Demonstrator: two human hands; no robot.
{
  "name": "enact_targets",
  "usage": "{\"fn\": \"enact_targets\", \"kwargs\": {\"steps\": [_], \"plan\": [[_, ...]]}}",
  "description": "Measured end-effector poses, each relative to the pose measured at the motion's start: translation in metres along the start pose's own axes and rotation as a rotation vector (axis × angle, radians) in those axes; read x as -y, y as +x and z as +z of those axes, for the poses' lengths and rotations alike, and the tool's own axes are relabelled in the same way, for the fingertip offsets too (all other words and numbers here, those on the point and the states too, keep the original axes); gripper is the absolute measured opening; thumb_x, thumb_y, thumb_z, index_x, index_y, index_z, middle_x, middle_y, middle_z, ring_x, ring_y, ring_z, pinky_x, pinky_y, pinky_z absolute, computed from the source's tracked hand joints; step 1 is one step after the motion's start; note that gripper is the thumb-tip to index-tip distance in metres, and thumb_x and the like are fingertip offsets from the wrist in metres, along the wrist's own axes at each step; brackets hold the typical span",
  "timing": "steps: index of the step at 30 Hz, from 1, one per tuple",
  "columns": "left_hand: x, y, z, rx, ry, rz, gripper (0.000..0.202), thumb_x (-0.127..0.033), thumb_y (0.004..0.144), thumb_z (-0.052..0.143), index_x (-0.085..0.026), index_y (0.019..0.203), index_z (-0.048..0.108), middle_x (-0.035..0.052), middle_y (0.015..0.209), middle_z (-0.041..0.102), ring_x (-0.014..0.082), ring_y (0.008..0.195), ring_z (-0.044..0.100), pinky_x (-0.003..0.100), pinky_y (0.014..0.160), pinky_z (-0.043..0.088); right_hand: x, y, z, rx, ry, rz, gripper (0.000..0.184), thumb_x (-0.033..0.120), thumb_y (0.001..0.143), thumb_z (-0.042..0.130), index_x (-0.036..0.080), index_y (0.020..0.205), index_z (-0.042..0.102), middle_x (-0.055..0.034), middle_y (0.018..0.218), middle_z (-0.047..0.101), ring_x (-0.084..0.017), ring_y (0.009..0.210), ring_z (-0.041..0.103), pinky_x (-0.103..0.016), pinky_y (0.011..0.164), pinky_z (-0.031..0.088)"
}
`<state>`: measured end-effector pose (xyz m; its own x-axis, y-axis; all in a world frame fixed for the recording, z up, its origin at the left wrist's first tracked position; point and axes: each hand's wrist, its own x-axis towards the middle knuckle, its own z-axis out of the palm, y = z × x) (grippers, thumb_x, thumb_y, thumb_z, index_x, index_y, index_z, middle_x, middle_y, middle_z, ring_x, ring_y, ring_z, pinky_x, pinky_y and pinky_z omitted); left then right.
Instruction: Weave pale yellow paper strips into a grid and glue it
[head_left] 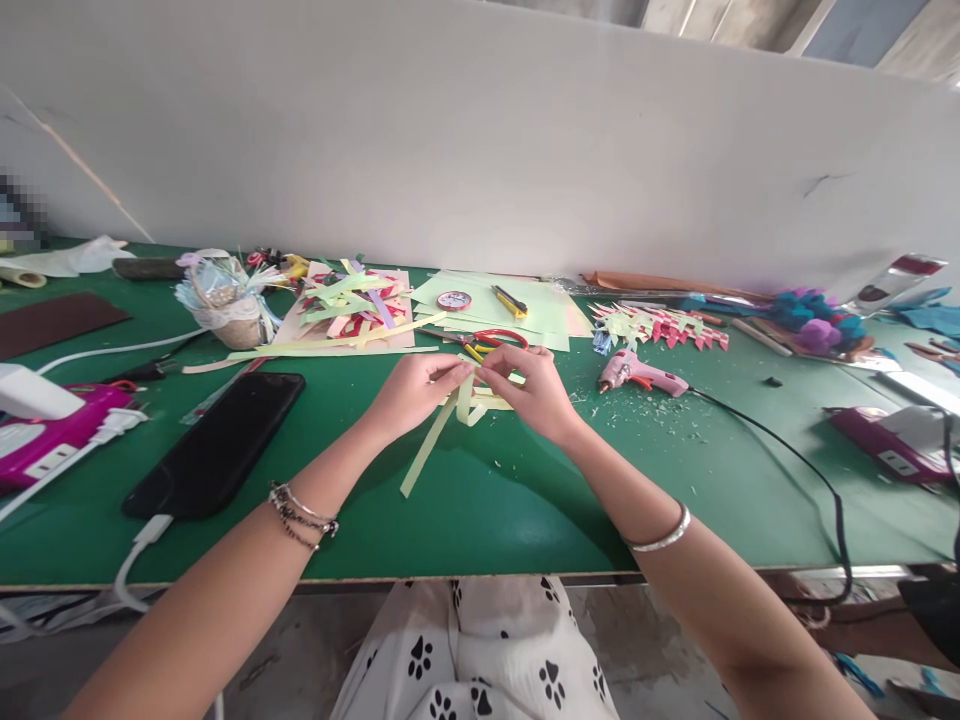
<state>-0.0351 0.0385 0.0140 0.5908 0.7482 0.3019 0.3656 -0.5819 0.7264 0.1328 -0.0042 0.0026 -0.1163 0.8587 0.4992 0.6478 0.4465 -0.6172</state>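
Observation:
Pale yellow-green paper strips are pinched between my two hands over the middle of the green table. My left hand is closed, thumb and forefinger on the strips, with one long end hanging down toward me. Close beside it, my right hand is closed on the same strips, which form a loop just under the fingertips. How the strips cross there is partly hidden by the fingers. Right behind the hands lie red-handled scissors and a yellow-handled tool.
Behind are cut paper strips, green sheets, a yellow cutter and a round dial. A pink glue gun with a black cord lies right, near folded paper chains. Left are a phone and a purple power strip.

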Motion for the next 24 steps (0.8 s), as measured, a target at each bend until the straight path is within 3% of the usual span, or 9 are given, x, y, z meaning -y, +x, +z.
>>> {"fn": "enact_targets", "kwargs": {"steps": [3, 8, 14, 19, 24], "plan": [[-0.004, 0.0, -0.002, -0.019, 0.014, 0.034, 0.041, -0.045, 0.086, 0.04, -0.016, 0.062, 0.055, -0.0049, 0.052, 0.025, 0.0089, 0.048, 0.024, 0.022, 0.047, 0.021, 0.003, 0.001, -0.003, 0.02, 0.052, 0.01, 0.021, 0.037, 0.085, 0.049, 0.019, 0.075, 0.055, 0.0046, 0.058, 0.057, -0.008, 0.052, 0.047, -0.033, 0.082, 0.032], [-0.01, 0.0, -0.006, -0.01, -0.018, 0.055, 0.041, -0.046, 0.086, 0.041, -0.016, 0.06, 0.05, -0.0043, 0.053, 0.03, 0.0089, 0.049, 0.027, 0.022, 0.046, 0.022, 0.009, 0.003, -0.009, 0.092, 0.189, 0.037, 0.027, 0.043, 0.085, 0.046, 0.019, 0.078, 0.056, 0.0033, 0.057, 0.054, -0.008, 0.049, 0.042, -0.025, 0.061, 0.036], [-0.011, 0.002, -0.009, -0.046, -0.01, 0.029, 0.042, -0.049, 0.084, 0.043, -0.016, 0.06, 0.051, -0.0041, 0.052, 0.031, 0.0086, 0.049, 0.028, 0.022, 0.045, 0.022, 0.016, 0.008, -0.011, 0.052, 0.363, 0.071, 0.026, 0.045, 0.081, 0.052, 0.019, 0.08, 0.051, 0.0045, 0.055, 0.049, -0.008, 0.049, 0.044, -0.023, 0.052, 0.035], [-0.015, 0.0, -0.013, 0.058, -0.28, -0.046, 0.033, -0.047, 0.083, 0.048, -0.017, 0.088, 0.06, 0.0009, 0.07, 0.057, 0.0131, 0.063, 0.052, 0.023, 0.059, 0.041, 0.025, 0.012, -0.019, 0.025, 0.505, 0.096, 0.026, 0.044, 0.08, 0.054, 0.019, 0.076, 0.049, 0.004, 0.057, 0.048, -0.008, 0.053, 0.045, -0.022, 0.051, 0.036], [-0.018, -0.003, -0.012, 0.133, -0.578, -0.079, 0.033, -0.043, 0.079, 0.055, -0.017, 0.098, 0.062, 0.0041, 0.076, 0.064, 0.015, 0.07, 0.059, 0.029, 0.071, 0.048, 0.03, 0.011, -0.023, 0.026, 0.675, 0.152, 0.027, 0.045, 0.078, 0.056, 0.02, 0.075, 0.048, 0.0055, 0.055, 0.046, -0.008, 0.052, 0.044, -0.022, 0.053, 0.038]]}}
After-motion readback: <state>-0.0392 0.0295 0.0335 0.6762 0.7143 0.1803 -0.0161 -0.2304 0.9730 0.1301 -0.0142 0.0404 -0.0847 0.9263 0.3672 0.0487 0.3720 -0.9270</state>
